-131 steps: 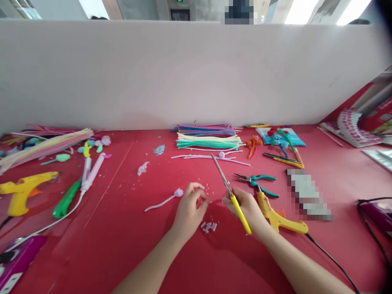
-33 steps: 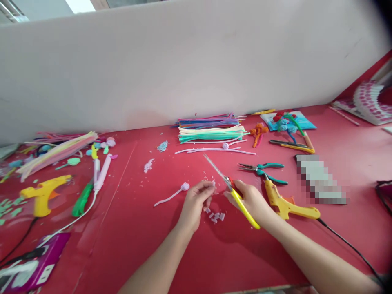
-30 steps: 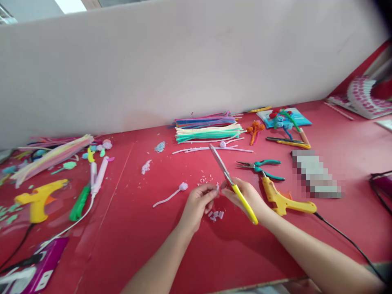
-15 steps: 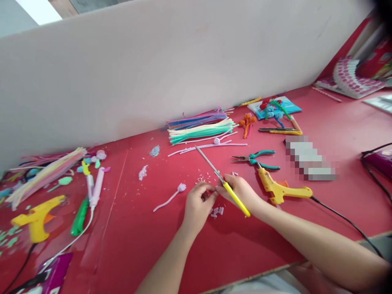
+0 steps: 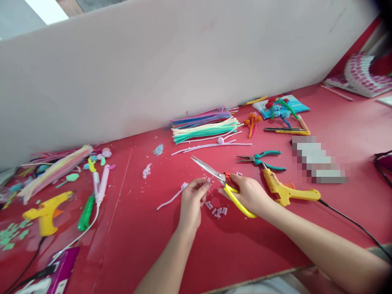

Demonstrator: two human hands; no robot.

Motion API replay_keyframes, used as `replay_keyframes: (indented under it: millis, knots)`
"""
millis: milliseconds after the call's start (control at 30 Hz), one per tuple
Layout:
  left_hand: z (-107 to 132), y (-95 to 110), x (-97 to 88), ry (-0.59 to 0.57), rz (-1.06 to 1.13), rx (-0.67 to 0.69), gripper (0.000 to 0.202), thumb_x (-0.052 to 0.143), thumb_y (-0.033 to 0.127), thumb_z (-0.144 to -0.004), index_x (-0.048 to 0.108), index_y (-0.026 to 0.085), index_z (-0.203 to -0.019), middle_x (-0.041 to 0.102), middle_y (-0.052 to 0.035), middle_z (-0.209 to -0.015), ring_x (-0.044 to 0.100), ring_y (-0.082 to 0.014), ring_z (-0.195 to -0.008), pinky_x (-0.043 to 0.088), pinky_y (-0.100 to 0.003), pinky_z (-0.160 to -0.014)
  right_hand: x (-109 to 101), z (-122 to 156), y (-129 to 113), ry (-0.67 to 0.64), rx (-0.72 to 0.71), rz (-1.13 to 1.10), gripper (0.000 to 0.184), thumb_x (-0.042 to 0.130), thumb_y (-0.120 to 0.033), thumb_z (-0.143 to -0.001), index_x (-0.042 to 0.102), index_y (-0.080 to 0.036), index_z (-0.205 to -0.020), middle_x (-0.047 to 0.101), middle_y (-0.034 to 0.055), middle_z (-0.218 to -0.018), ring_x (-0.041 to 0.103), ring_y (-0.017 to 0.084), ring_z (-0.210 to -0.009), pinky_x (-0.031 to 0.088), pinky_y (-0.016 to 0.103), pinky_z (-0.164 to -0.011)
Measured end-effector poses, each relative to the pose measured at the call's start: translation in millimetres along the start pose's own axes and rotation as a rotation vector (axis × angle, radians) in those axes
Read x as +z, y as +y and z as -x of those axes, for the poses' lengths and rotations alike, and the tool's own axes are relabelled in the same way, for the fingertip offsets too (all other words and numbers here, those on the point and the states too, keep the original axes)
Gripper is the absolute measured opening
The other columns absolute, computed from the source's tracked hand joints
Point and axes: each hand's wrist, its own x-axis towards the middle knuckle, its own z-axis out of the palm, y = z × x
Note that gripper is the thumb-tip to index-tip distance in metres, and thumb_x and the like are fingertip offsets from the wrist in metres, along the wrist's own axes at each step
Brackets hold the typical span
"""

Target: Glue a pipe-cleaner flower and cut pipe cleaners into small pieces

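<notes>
My right hand (image 5: pixel 249 192) is wrapped round a pair of scissors (image 5: pixel 234 200) with yellow handles. The scissor blades point up and left, nearly closed, above the table. My left hand (image 5: pixel 194 198) is closed in a pinch, with a small lilac piece (image 5: pixel 209 179) showing at its fingertips. Below and between the hands lie several short lilac cut pieces (image 5: pixel 219 211). Just left of my left hand rests a lilac pipe cleaner (image 5: pixel 168 201) with a fluffy ball at its end, partly hidden by the fingers.
Bundles of pipe cleaners (image 5: pixel 205 130) lie by the grey wall (image 5: pixel 171 61). Teal-handled pliers (image 5: pixel 265 157) and a yellow glue gun (image 5: pixel 284 192) sit to the right. Another yellow glue gun (image 5: pixel 45 214) and a green-handled tool (image 5: pixel 86 214) are at the left.
My hands have moved apart. The scissors have swung to a flatter angle, their handles showing wider. The view has shifted slightly, moving the table items rightward.
</notes>
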Motion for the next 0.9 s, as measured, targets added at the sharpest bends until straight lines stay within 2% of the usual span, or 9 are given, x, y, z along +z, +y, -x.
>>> replay_keyframes:
  millis: [167, 267, 367, 467, 533, 667, 767, 900]
  knots:
    - [4.5, 0.4, 4.8, -0.113, -0.145, -0.005, 0.012, 0.060, 0.026, -0.065, 0.057, 0.016, -0.072, 0.041, 0.0051, -0.053, 0.029, -0.0039, -0.044, 0.022, -0.017, -0.041, 2.8, 0.9, -4.0, -0.063, -0.011, -0.242, 0.014, 0.046, -0.027, -0.068, 0.035, -0.020, -0.063, 0.038, -0.0059, -0.052, 0.030, 0.007, -0.047, 0.021, 0.019, -0.044]
    - [7.6, 1.4, 7.9, -0.168, -0.278, 0.115, 0.007, 0.058, 0.023, -0.067, 0.057, 0.016, -0.068, 0.046, 0.0021, -0.061, 0.037, -0.0067, -0.052, 0.029, -0.019, -0.048, 4.2, 2.0, -5.4, -0.082, 0.003, -0.334, 0.012, 0.044, -0.026, -0.070, 0.037, -0.019, -0.064, 0.036, -0.0058, -0.053, 0.029, 0.007, -0.049, 0.022, 0.019, -0.044]
    - [10.3, 3.0, 9.9, -0.207, -0.390, 0.222, 0.006, 0.055, 0.022, -0.070, 0.058, 0.016, -0.068, 0.049, 0.0000, -0.068, 0.041, -0.0093, -0.058, 0.033, -0.021, -0.054, 5.2, 2.3, -6.0, -0.081, 0.000, -0.328, 0.013, 0.044, -0.027, -0.070, 0.038, -0.019, -0.063, 0.036, -0.0058, -0.052, 0.028, 0.007, -0.048, 0.021, 0.019, -0.044]
    - [10.4, 3.8, 9.7, -0.189, -0.380, 0.246, 0.008, 0.055, 0.024, -0.070, 0.057, 0.017, -0.069, 0.050, -0.0010, -0.070, 0.043, -0.0107, -0.061, 0.034, -0.022, -0.056, 2.6, 0.9, -6.2, -0.059, -0.022, -0.226, 0.018, 0.047, -0.031, -0.068, 0.037, -0.019, -0.061, 0.037, -0.0056, -0.050, 0.029, 0.007, -0.045, 0.021, 0.020, -0.043]
    - [8.6, 3.7, 7.8, -0.148, -0.310, 0.205, 0.009, 0.057, 0.026, -0.069, 0.057, 0.016, -0.069, 0.050, -0.0009, -0.069, 0.043, -0.0107, -0.061, 0.034, -0.021, -0.055, -1.5, 0.6, -5.1, -0.040, -0.042, -0.110, 0.021, 0.049, -0.037, -0.068, 0.039, -0.020, -0.062, 0.041, -0.0048, -0.050, 0.032, 0.008, -0.044, 0.021, 0.020, -0.044]
    - [4.2, 3.5, 1.3, -0.030, -0.144, 0.124, 0.011, 0.058, 0.026, -0.069, 0.057, 0.017, -0.074, 0.041, 0.0035, -0.058, 0.032, -0.0056, -0.048, 0.026, -0.018, -0.044, -8.8, 4.6, 1.0, -0.025, -0.098, 0.160, 0.027, 0.047, -0.047, -0.070, 0.044, -0.020, -0.074, 0.054, 0.0000, -0.061, 0.046, 0.012, -0.051, 0.022, 0.023, -0.047]
    - [3.2, 4.4, -2.0, 0.033, -0.069, 0.166, 0.009, 0.058, 0.024, -0.069, 0.058, 0.017, -0.074, 0.035, 0.0054, -0.054, 0.027, -0.0045, -0.045, 0.020, -0.018, -0.041, -8.0, 9.2, 5.6, -0.048, -0.145, 0.305, 0.031, 0.042, -0.051, -0.073, 0.044, -0.020, -0.076, 0.057, 0.0021, -0.064, 0.051, 0.015, -0.054, 0.021, 0.025, -0.048]
    - [4.1, 8.0, -2.7, 0.063, -0.049, 0.207, 0.009, 0.056, 0.025, -0.070, 0.055, 0.017, -0.073, 0.032, 0.0060, -0.051, 0.026, -0.0048, -0.044, 0.017, -0.020, -0.040, -3.1, 11.2, 7.1, -0.071, -0.173, 0.395, 0.033, 0.038, -0.051, -0.075, 0.045, -0.019, -0.076, 0.057, 0.0027, -0.062, 0.051, 0.015, -0.051, 0.019, 0.026, -0.048]
